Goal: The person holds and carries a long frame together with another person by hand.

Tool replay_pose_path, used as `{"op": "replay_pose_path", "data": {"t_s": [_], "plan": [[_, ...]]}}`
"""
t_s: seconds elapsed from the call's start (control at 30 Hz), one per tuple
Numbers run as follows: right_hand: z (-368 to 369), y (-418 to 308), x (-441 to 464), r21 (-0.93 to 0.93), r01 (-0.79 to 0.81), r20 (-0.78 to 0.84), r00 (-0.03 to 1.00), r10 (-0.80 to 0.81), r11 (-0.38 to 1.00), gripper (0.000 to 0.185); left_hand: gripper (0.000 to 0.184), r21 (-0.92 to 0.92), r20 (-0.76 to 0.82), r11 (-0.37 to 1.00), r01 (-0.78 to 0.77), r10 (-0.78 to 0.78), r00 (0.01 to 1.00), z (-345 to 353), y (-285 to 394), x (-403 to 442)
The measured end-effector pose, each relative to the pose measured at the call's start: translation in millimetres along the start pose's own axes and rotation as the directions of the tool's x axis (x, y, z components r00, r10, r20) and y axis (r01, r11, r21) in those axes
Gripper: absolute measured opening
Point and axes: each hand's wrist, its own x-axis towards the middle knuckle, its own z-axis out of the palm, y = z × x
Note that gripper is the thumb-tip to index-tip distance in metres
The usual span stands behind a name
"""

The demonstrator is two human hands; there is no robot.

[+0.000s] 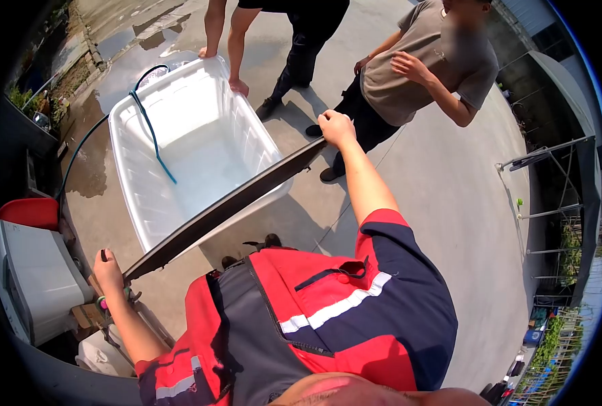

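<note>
A long dark panel (226, 205), seen nearly edge-on, slants across in front of my body. My right hand (338, 128) is closed around its upper right end. At the lower left end, my left hand (108, 271) has its fingers curled at the panel's edge. Just beyond the panel stands a large white plastic tub (126, 172) with shallow, clear-looking water in the bottom. The panel hides part of the tub's near rim. A teal hose (149, 125) hangs over the far left side of the tub, its end inside.
A person in black (301, 51) leans over the tub's far end, both hands on its rim. Another person in a grey-brown shirt (399, 81) stands to the right. White boxes (40, 271) and a red object (30, 213) are at left. Wet patches mark the concrete (87, 169).
</note>
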Motion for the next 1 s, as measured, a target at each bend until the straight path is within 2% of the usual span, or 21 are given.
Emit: {"op": "replay_pose_path", "data": {"t_s": [0.03,0.13,0.27,0.63,0.73,1.0], "plan": [[5,4,1,0.001,0.016,-0.005,1.0,-0.016,1.0,0.036,0.028,-0.037,0.002,0.999,0.003,-0.003,1.0,1,-6,1],[8,5,6,0.004,0.04,-0.005,0.999,-0.04,0.999,0.036,0.027,0.038,-0.029,0.996,-0.076,0.077,0.997,1,-13,7],[4,4,-2,0.018,0.034,0.012,0.999,-0.034,0.999,0.036,0.027,0.057,0.006,0.997,-0.044,0.043,0.999,-9,0,-5],[7,7,2,0.017,-0.012,0.038,0.999,0.012,1.0,0.036,0.027,0.062,-0.064,0.997,-0.047,0.051,0.997,-6,2,-9],[6,6,2,0.028,-0.008,0.038,0.999,0.006,1.0,0.036,0.028,0.054,-0.031,0.998,-0.024,0.026,0.999,-9,6,-9],[10,3,6,0.016,0.035,-0.004,0.999,-0.035,0.999,0.035,0.029,0.001,-0.065,1.0,-0.016,0.016,0.998,-5,4,-2]]}}
